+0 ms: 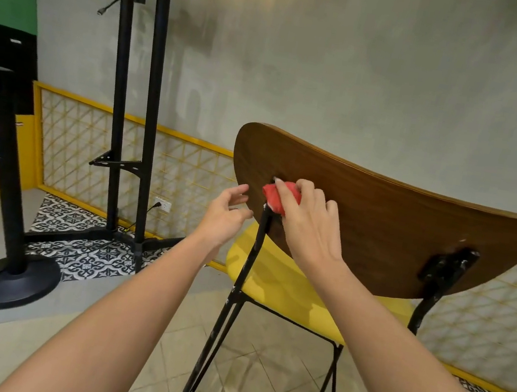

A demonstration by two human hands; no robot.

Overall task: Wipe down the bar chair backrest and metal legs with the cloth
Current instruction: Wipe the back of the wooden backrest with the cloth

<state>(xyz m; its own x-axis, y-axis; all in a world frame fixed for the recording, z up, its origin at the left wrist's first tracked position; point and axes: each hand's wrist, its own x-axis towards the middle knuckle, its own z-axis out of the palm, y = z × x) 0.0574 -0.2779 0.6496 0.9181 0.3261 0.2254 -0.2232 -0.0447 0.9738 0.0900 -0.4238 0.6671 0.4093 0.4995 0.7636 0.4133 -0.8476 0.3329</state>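
Observation:
The bar chair stands in front of me with a curved brown wooden backrest [381, 222], a yellow seat [270, 282] and thin black metal legs [225, 309]. My right hand [309, 227] grips a bunched red cloth [279, 197] and presses it against the back of the backrest, at the top of the left black support. My left hand [225, 216] hovers just left of the backrest edge with loosely curled fingers, holding nothing. The second black bracket [449, 263] sits on the right side of the backrest.
A tall black TV stand [129, 107] rises at the left near the wall. A black pole with a round base [12, 285] stands further left. A yellow-framed lattice panel [170, 165] runs along the grey wall. Floor tiles lie below.

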